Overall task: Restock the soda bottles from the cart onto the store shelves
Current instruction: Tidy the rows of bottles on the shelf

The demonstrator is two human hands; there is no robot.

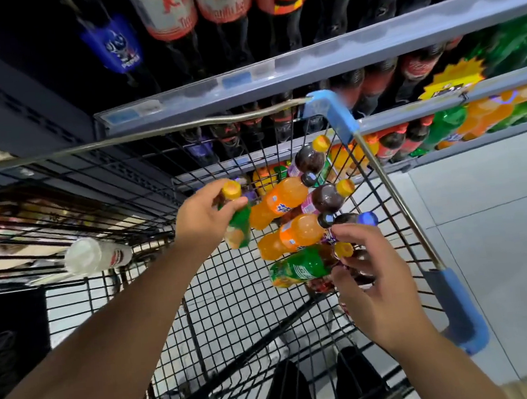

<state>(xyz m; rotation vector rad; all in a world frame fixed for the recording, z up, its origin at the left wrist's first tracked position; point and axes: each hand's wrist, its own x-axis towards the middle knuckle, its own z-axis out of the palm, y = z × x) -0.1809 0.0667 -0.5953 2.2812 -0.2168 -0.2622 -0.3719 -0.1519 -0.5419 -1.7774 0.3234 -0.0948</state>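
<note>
Soda bottles (288, 203) lay heaped in the cart (233, 298), far-R corner, just below the shelves (307, 63). Left hand (202, 216) gripped one green bottle (239, 224) by the neck, cap up, raised off the heap. Right hand (376, 285), nearer the heap, pinched a second green bottle (301, 266) at its cap end; long axis crosswise, body pointing L.

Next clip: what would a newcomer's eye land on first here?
The bright orange plastic soda bottles piled in the black wire cart, centre frame. The left hand grips a green-labelled yellow-capped bottle beside them; the right hand pinches the neck of a lying green-labelled bottle. Red-labelled dark cola bottles line the shelves above.
</note>
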